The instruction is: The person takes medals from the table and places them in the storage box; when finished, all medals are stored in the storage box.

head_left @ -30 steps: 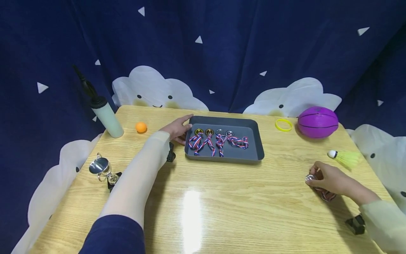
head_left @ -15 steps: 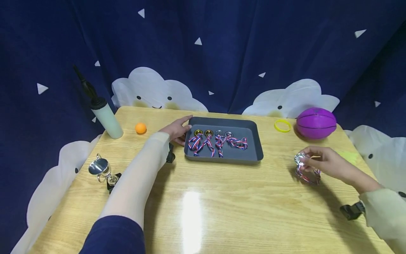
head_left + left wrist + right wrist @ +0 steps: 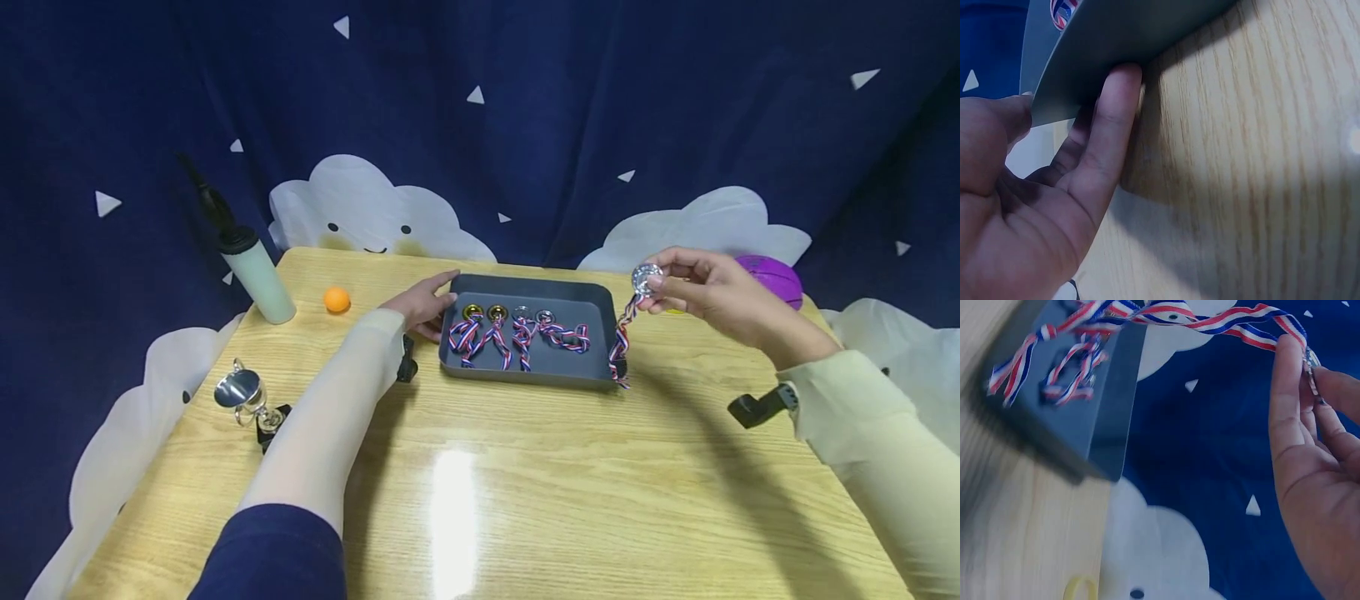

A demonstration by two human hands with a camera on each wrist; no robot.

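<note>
My right hand (image 3: pixel 708 292) pinches a silver medal (image 3: pixel 642 278) between thumb and fingers, in the air by the right end of a dark grey tray (image 3: pixel 525 377). Its red, white and blue ribbon (image 3: pixel 621 337) hangs down past the tray's right wall; in the right wrist view the ribbon (image 3: pixel 1235 325) stretches away from the fingertips. My left hand (image 3: pixel 420 305) grips the tray's left wall, thumb at the rim and fingers (image 3: pixel 1116 106) against the outside. Inside lie two gold medals (image 3: pixel 497 313) and two silver medals (image 3: pixel 545 317) in a row, ribbons towards me.
At the left are a silver trophy cup (image 3: pixel 243 390), an orange ball (image 3: pixel 337 300) and a pale green hand pump (image 3: pixel 258 282). A purple ball (image 3: pixel 776 279) is partly hidden behind my right hand. A yellow ring (image 3: pixel 1080 586) shows in the right wrist view.
My right hand has lifted the silver medal off the right side of the table and carried it left and away from me to the tray. The left hand has stayed at the tray.
</note>
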